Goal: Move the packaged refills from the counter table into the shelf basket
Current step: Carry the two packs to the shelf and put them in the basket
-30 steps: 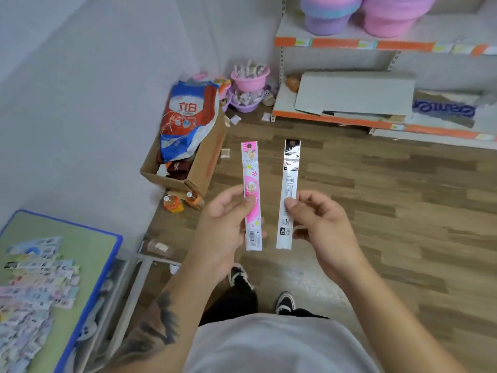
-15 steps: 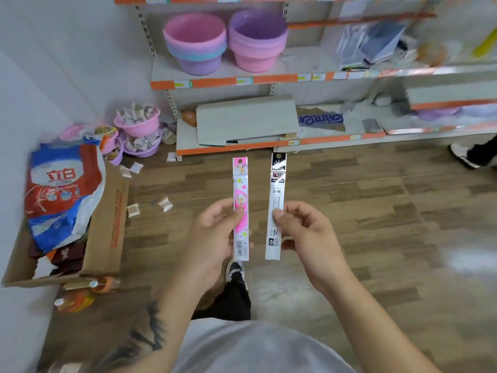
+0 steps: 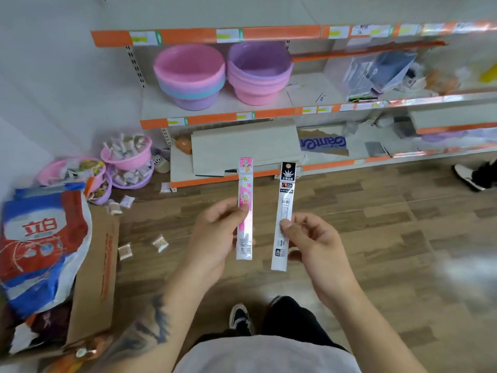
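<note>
My left hand [image 3: 215,235] pinches a long pink refill packet [image 3: 245,184] upright in front of me. Beside it my right hand [image 3: 314,243] pinches a black-and-white refill packet [image 3: 286,189], also upright. The two packets are held side by side, a little apart, above the wooden floor. On the middle shelf ahead stand a stack of pink baskets [image 3: 189,75] and a stack of purple-pink baskets [image 3: 258,72], both showing nothing inside the top one. The counter table is out of view.
An orange-edged shelf unit [image 3: 215,121] fills the wall ahead, with a grey board [image 3: 244,146] on its lowest level. Small pink tubs of sachets [image 3: 126,154] sit on the floor at left beside a cardboard box [image 3: 94,278] holding a detergent bag. Another person's shoe [image 3: 468,176] is at right.
The view has swung right and up from the counter corner to the shelves, which are nearer. Both hands keep their packets in the same upright hold.
</note>
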A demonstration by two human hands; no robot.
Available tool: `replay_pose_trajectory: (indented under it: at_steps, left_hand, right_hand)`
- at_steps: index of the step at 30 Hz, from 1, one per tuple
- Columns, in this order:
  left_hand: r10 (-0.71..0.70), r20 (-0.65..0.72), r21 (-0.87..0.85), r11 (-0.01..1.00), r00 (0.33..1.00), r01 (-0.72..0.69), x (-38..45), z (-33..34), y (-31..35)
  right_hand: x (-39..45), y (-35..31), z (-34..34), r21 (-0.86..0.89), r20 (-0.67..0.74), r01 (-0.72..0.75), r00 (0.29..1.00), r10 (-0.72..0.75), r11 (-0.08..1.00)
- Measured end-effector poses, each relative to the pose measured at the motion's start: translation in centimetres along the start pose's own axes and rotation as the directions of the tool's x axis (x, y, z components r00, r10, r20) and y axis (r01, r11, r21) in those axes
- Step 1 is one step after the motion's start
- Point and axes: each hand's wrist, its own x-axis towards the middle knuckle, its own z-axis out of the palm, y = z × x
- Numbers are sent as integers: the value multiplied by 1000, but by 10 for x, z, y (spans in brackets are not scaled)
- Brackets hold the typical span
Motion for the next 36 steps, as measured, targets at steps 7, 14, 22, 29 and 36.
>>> replay_pose_trajectory:
  at_steps: [7,14,22,29,36]
  left_hand:
    - [13,-64,-30,999,998,-15,76,2,41]
    - [240,-146,-27,969,960,-247,173,18,160]
    - [492,-200,7,866,848,-500,265,62,299]
    - [634,-160,-49,760,756,-648,305,101,385]
    - [656,-96,-213,721,749,-659,323,106,440]
  right_hand:
    - [94,-39,28,38,51,-9,999,7,999]
    - [226,-124,61,45,186,161,968,-167,986]
    - [360,-261,95,55,254,402,879,-402,914]
    - [416,-355,133,257,270,556,744,-612,790]
    - [444,-397,170,320,220,638,669,-710,700]
